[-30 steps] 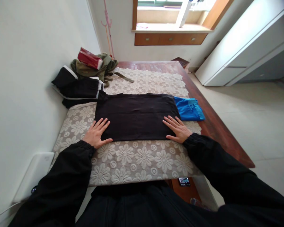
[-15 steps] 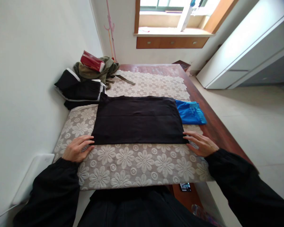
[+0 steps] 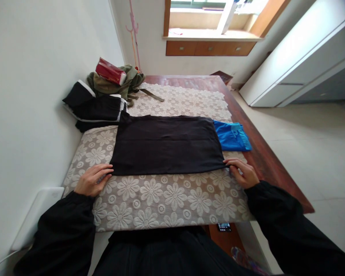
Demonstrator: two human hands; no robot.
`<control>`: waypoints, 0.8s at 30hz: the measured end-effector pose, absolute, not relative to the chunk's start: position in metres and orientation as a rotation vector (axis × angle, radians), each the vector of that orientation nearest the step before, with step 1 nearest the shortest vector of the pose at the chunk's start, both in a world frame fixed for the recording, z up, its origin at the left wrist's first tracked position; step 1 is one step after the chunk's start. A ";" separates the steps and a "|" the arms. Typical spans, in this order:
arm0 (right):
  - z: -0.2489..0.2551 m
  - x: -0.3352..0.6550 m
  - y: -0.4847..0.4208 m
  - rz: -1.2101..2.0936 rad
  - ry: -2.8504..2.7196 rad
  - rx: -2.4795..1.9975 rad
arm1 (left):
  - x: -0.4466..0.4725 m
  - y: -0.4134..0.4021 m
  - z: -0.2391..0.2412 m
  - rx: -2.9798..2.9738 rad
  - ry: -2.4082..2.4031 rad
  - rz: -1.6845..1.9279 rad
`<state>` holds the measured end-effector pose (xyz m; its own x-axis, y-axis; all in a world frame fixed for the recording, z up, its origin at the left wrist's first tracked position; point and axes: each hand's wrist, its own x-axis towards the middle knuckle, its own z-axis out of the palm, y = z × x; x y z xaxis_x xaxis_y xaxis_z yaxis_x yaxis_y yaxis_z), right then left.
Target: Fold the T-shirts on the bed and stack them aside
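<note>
A black garment (image 3: 166, 145), folded into a flat rectangle, lies across the patterned tablecloth (image 3: 149, 199); its exact kind does not show. My right hand (image 3: 243, 172) pinches its near right corner between thumb and fingers, and that corner is raised slightly. At the near left corner, my left hand (image 3: 93, 179) rests with fingers stretched out and the tips touching the edge, thumb a little apart. Beyond the garment's right side lies a folded blue cloth item (image 3: 232, 136), partly covered by the black fabric.
Black clothing with white edging (image 3: 99, 107) is heaped against the wall at left. Behind it sits an olive green bag (image 3: 132, 78) with a red packet (image 3: 110, 71) on top. A white flat device (image 3: 38, 214) stands by the wall. A phone (image 3: 224, 227) lies below the table edge.
My right hand has closed its fingers on the garment's near right corner and lifted it slightly. My left hand stays at the left corner, almost unmoved.
</note>
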<state>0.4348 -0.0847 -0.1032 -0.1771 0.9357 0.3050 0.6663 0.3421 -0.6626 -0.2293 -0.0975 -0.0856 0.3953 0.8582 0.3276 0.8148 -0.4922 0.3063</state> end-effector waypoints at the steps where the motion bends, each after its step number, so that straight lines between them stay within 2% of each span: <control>1: -0.104 0.433 -0.084 0.608 -1.829 -1.420 | -0.231 -0.097 -0.087 2.535 1.530 0.686; 4: -0.109 0.432 -0.083 1.016 -1.498 -1.424 | -0.234 -0.096 -0.091 2.519 1.526 0.683; 6: -0.111 0.432 -0.082 1.173 -1.365 -1.396 | -0.234 -0.095 -0.091 2.492 1.535 0.690; 13: -0.113 0.438 -0.086 1.002 -1.538 -1.371 | -0.225 -0.096 -0.090 2.393 1.580 0.672; 24: -0.121 0.443 -0.079 0.982 -1.566 -1.435 | -0.221 -0.095 -0.092 2.338 1.582 0.722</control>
<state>0.4428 -0.0789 -0.1208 -0.0579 0.9973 0.0443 0.3948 0.0636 -0.9166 -0.2209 -0.0948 -0.0918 0.2967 0.9161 0.2698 0.8043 -0.3920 0.4466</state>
